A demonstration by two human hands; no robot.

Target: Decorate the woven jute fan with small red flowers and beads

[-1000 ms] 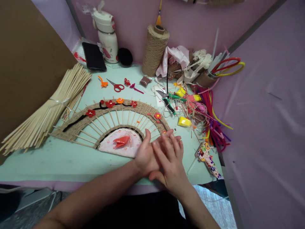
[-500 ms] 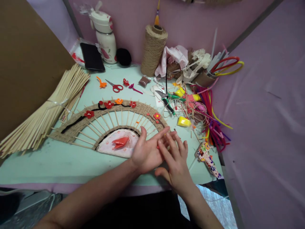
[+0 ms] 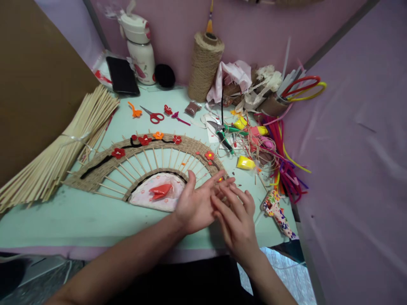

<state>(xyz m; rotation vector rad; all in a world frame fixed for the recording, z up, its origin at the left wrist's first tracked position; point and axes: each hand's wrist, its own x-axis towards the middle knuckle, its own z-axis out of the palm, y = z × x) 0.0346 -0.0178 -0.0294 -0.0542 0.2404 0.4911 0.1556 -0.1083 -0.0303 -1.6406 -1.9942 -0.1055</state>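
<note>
The right hand (image 3: 238, 218) has been drawn back along the left hand (image 3: 196, 204), both open and apparently empty, beside the woven fan (image 3: 95, 176), on which several flowers (image 3: 145, 139) are already fixed.

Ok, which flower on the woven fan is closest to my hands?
The flower at the right end of the fan, just beyond your left hand; the others sit further left along the arch.
</note>
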